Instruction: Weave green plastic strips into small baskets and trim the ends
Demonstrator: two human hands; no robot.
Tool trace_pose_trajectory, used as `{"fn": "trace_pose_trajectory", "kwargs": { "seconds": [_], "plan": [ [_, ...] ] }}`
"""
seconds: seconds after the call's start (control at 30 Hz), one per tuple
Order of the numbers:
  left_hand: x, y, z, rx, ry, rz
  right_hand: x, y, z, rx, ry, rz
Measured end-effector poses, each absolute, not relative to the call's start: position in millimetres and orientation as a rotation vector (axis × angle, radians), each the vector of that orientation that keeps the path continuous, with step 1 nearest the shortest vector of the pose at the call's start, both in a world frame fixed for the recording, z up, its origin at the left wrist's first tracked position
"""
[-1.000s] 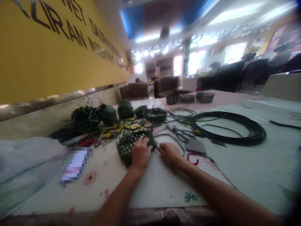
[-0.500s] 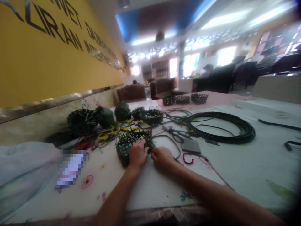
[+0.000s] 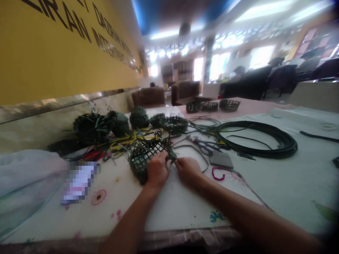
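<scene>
A partly woven dark green basket (image 3: 139,163) lies tilted on its side in front of me, its open lattice turned upward. My left hand (image 3: 158,168) is closed round its right edge, thumb toward the rim. Beside it, my right hand (image 3: 188,169) is closed in a pinch at that same edge, on what looks like a dark green strip; the fingertips are partly hidden. From the rim a loose green strip (image 3: 197,147) loops out behind my right hand.
Finished-looking green baskets (image 3: 173,124) and yellow strips (image 3: 124,138) lie behind the work. Scissors (image 3: 203,146), a grey block (image 3: 221,159) and a pink curl (image 3: 218,174) are to the right, near a big coil (image 3: 288,150). A clear plastic bag (image 3: 29,187) sits left.
The view has shifted a little, so the table things sit slightly higher and those on the right farther right. Both hands stay at the basket's right edge, the right one marginally farther out.
</scene>
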State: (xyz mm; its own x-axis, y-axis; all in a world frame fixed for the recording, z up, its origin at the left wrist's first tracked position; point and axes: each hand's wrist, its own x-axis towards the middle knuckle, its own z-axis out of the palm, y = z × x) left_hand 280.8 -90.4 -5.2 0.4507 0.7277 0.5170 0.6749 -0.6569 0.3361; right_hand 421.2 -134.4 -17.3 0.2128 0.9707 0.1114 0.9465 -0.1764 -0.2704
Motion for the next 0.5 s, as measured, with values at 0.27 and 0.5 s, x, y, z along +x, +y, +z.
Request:
{"fn": "trace_pose_trajectory", "kwargs": {
  "seconds": [0.27, 0.5],
  "plan": [
    [281, -90, -7, 2.567, 1.16, 0.971, 420, -137, -18, -2.191, -1.824, 0.119],
    [272, -82, 6, 2.187, 0.98, 1.081, 428, -136, -17, -2.17, -1.818, 0.153]
  ]
}}
